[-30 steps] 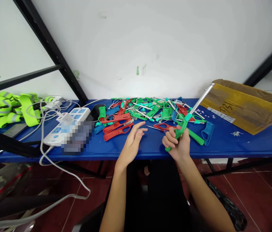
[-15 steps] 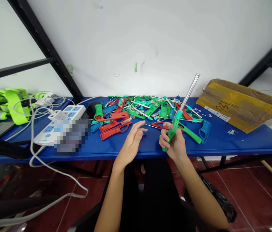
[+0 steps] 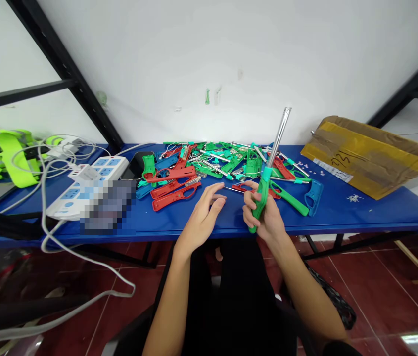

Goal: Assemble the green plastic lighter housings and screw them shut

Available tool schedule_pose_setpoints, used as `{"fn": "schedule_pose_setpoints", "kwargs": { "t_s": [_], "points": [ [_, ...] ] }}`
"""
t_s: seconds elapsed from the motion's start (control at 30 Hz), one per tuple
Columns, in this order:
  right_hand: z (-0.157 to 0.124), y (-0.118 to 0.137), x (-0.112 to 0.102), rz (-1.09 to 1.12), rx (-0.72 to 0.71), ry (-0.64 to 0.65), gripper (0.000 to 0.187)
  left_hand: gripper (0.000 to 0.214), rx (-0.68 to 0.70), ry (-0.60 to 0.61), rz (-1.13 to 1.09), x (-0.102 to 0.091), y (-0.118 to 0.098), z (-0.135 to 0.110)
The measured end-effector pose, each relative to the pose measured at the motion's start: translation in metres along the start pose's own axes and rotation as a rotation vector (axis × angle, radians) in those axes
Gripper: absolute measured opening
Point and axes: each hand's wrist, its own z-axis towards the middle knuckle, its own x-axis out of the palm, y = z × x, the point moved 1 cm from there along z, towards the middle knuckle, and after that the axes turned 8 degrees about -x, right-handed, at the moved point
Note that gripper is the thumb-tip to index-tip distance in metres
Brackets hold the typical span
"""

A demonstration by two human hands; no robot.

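My right hand [image 3: 272,223] is wrapped round the green handle of a long-necked lighter [image 3: 262,197]. Its metal tube points up and slightly right, with a teal collar where it joins the handle. Over the front part of the table, my left hand [image 3: 202,217] holds nothing, its fingers stretched forward and slightly bent. Red handle shells [image 3: 174,197] lie beyond it to the left. A thin metal rod, perhaps a screwdriver [image 3: 230,188], shows between my hands; its other end is unclear. Green and blue shells [image 3: 314,198] lie right of my right hand.
A heap of green, red and blue lighter parts [image 3: 214,165] spreads along the wall. At the left are a white power strip [image 3: 109,165], phones, loose cables and yellow reflective straps [image 3: 12,153]. A taped cardboard box [image 3: 368,158] stands at the right, near small white bits [image 3: 354,198].
The lighter's tube has tipped to a more upright angle in my right hand. My left hand has hardly moved, and the whole view has shifted slightly.
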Motion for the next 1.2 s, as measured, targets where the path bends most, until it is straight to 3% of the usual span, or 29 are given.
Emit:
{"fn": "schedule_pose_setpoints", "kwargs": {
  "t_s": [0.13,0.27,0.37,0.43,0.6,0.77,0.9,1.07,1.2],
  "points": [
    [0.000,0.002,0.000,0.001,0.015,0.002,0.031,0.049,0.007,0.054,0.042,0.000,-0.003,-0.002],
    [0.000,0.001,0.003,0.003,-0.027,-0.030,0.035,0.064,0.070,0.141,0.253,0.010,-0.010,-0.004],
    [-0.001,-0.005,0.006,-0.006,-0.079,-0.064,0.032,0.075,0.113,0.144,0.415,0.021,-0.008,-0.005],
    [-0.001,-0.010,0.007,-0.062,-0.092,-0.063,0.033,0.068,0.121,0.117,0.426,0.023,-0.003,-0.004],
    [-0.001,-0.019,0.000,-0.322,-0.217,-0.082,0.035,0.050,0.052,0.059,0.279,0.016,0.006,-0.003],
    [-0.004,-0.023,-0.007,-0.386,-0.253,-0.122,0.032,0.032,0.040,0.088,0.180,0.009,-0.003,-0.004],
    [-0.006,-0.025,-0.010,-0.418,-0.283,-0.138,0.027,0.033,0.058,0.074,0.158,0.007,-0.010,-0.002],
    [-0.005,-0.021,-0.014,-0.454,-0.323,-0.100,0.022,0.032,-0.016,0.226,-0.005,0.004,-0.013,-0.001],
    [-0.007,-0.009,-0.011,-0.490,-0.373,0.016,0.022,0.053,-0.096,0.147,-0.167,0.000,-0.009,0.001]
  ]
}}
